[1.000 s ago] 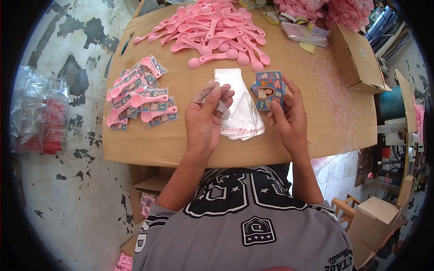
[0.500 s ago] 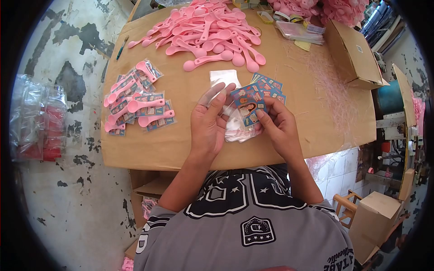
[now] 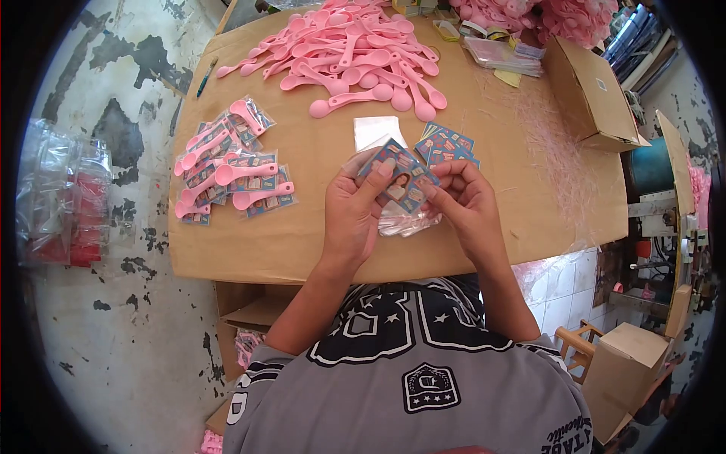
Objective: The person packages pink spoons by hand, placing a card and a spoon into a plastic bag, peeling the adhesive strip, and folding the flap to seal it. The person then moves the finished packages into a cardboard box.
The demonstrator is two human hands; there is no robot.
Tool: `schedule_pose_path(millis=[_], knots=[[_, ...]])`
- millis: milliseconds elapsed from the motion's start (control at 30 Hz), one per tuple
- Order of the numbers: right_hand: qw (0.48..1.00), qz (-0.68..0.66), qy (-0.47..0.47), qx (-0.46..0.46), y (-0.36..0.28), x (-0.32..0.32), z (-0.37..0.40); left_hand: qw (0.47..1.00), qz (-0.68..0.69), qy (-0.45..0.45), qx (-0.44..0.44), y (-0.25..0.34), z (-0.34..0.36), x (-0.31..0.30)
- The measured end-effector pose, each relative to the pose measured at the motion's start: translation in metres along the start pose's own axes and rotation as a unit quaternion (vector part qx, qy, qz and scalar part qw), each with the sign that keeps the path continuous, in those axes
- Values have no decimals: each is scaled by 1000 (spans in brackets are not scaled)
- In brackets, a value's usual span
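Note:
My left hand (image 3: 349,216) is closed on a clear plastic bag (image 3: 355,162), its thumb pressing over a blue printed card (image 3: 404,181). The card overlaps the bag, tilted, picture side up. At the card's right edge, my right hand (image 3: 475,212) pinches it between thumb and fingers. Beneath both hands lies a stack of clear bags (image 3: 374,130), partly hidden by the card and fingers. Just beyond my right hand is a fanned stack of blue cards (image 3: 448,144). Left of my hands, several bagged pink spoons with cards (image 3: 246,175) lie heaped together.
A big pile of loose pink measuring spoons (image 3: 355,57) covers the table's far side. An open cardboard box (image 3: 590,91) stands at the right, near a stack of flat clear packs (image 3: 503,57). A pen (image 3: 206,78) lies at the left edge.
The card has moved left and turned, from in front of my right hand to across the bag at my left hand. My left thumb now rests over it.

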State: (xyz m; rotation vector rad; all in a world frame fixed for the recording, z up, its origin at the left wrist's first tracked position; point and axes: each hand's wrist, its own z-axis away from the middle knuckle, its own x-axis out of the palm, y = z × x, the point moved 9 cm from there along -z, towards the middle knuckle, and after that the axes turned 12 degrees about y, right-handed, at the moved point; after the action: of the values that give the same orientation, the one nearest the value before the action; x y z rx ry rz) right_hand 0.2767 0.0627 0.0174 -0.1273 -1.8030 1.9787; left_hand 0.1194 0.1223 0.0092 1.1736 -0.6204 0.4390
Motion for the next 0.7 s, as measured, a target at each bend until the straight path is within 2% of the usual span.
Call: schedule_pose_path(millis=[133, 233, 300, 333, 400, 700], knots=[[997, -33, 28, -71, -4, 13, 0, 1000, 6, -3, -4, -7, 7, 12], [995, -50, 57, -64, 1, 18, 2, 1000, -23, -10, 18, -11, 9, 11], [996, -85, 23, -10, 10, 21, 3, 999, -35, -10, 34, -8, 10, 15], [995, -101, 6, 18, 14, 24, 4, 1000, -15, -8, 26, -5, 11, 18], [996, -88, 12, 17, 13, 23, 7, 1000, 25, -3, 9, 4, 12, 23], [998, -35, 4, 45, 22, 27, 16, 991, 129, -20, 43, 14, 11, 16]])
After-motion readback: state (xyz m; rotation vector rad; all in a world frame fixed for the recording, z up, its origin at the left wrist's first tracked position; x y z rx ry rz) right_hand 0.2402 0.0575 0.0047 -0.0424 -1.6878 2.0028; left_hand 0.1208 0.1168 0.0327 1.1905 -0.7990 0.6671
